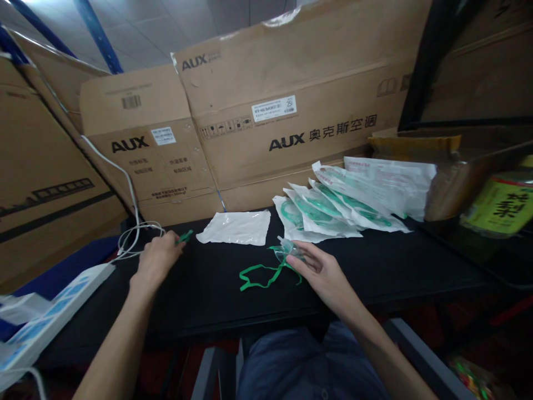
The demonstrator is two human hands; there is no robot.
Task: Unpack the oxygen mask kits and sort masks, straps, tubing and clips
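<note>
My right hand [318,266] pinches a small clear plastic breathing mask [284,251] just above the black tabletop. From the mask a green strap [262,278] hangs loosely, trailing onto the table to the left. My left hand [156,261], its fingers closed, is at the table's left side. A small green piece [185,236] sticks out past its fingertips; its exact kind is too small to make out. Between the hands, farther back, lies a flat white pouch [234,228]. Several white-and-clear packets [325,205] with green tubing inside overlap behind my right hand.
Cardboard panels [241,150] wall the back and left of the black table [216,305]. A white power strip [62,311] lies at the left, near a white cable [132,194]. At the right stand an open carton [447,183] and a container with a yellow-green label [506,205].
</note>
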